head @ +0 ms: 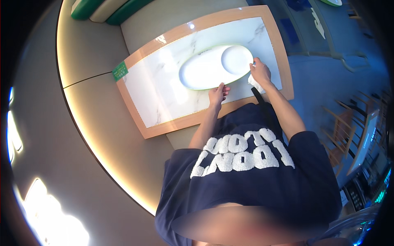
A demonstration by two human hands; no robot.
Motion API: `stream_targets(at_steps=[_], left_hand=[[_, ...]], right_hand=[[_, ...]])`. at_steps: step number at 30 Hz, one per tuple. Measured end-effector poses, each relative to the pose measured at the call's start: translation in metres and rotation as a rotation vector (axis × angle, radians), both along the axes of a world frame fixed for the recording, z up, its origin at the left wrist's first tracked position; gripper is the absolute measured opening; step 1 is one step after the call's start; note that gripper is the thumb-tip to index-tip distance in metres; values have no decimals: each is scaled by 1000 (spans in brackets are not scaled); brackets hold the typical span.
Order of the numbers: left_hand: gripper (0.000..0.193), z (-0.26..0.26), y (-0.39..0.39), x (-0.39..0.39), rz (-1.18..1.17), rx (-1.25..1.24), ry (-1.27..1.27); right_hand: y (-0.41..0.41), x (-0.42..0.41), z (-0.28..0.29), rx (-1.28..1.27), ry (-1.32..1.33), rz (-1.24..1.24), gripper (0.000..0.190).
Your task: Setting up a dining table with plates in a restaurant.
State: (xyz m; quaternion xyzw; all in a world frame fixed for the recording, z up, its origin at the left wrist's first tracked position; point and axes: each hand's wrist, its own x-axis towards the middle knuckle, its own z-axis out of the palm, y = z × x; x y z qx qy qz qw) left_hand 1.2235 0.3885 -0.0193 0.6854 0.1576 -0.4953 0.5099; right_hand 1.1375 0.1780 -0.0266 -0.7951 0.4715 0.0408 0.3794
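Observation:
A white oval plate [201,72] with a pale green rim and a round compartment at its right end is over a marble-look table [144,95] with a wooden border. My left hand [218,94] grips the plate's near edge, thumb on the rim and fingers curled. At the plate's right end, my right hand [261,72] holds the rim between thumb and fingers. A crumpled white tissue or cloth [255,83] shows beneath my right hand; whether the hand grips it too is unclear. Whether the plate touches the tabletop cannot be told.
A green printed card [120,71] lies at the table's left corner. Green and beige seat cushions [101,9] are beyond the table at the upper left. Wooden chairs [341,129] and another table [364,143] stand to the right. A lit wall edge [84,129] curves along the left.

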Motion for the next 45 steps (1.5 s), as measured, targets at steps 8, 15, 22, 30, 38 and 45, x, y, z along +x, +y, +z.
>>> stream_targets(at_steps=[8,15,22,30,38,45], left_hand=[[36,-24,55,28,102,89,-81],[63,-44,132,83,299,286,-406],[45,-24,134,146,166,59,-333],[30,-15,125,125,131,102,-331],[34,-36,167,64,64,112,-284],[38,-44,240,-3,313,108,-385]], right_hand=[[25,41,-2,-18,71,260,37],[11,45,-33,155,62,216,54],[23,35,-40,362,11,-7,57],[28,2,-7,412,90,-63,59],[37,-36,-35,393,139,108,58],[67,-3,1,379,-23,330,53]])
